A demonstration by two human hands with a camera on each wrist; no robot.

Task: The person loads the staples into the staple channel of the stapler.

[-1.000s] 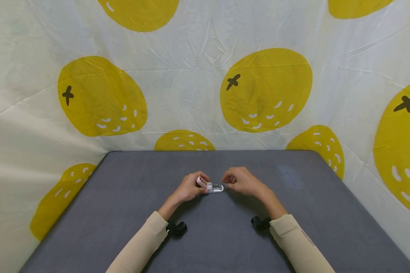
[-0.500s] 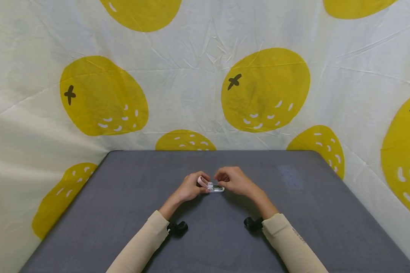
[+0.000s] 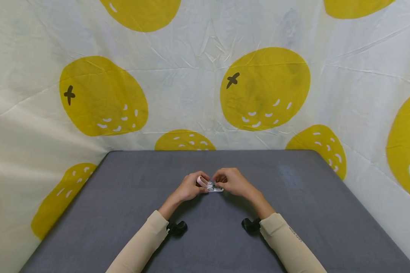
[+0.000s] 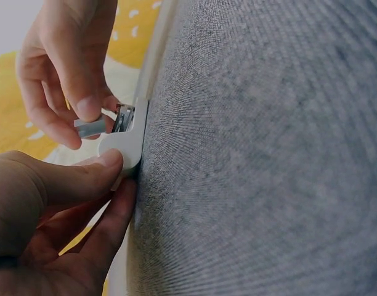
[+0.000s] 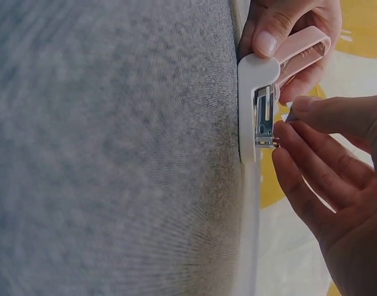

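A small stapler point(image 5: 248, 105) with a white base and a pink top arm point(image 5: 304, 52) sits on the grey table, its arm swung up and its metal magazine point(image 5: 263, 117) exposed. My left hand point(image 3: 188, 187) grips its hinge end between thumb and fingers. Over the magazine, my right hand point(image 3: 235, 182) pinches a short grey strip of staples point(image 4: 90, 127) between thumb and index finger. In the left wrist view the strip is just beside the magazine; whether they touch I cannot tell.
The grey table point(image 3: 205, 239) ends at a hanging cloth point(image 3: 184, 98) with yellow fruit prints. Black wrist cameras sit under both cuffs, the left camera point(image 3: 178, 228) and the right camera point(image 3: 250, 225), close above the tabletop.
My right hand has moved left with the staple strip, from beyond the stapler's free end to above its magazine. The left hand and stapler have stayed nearly still.
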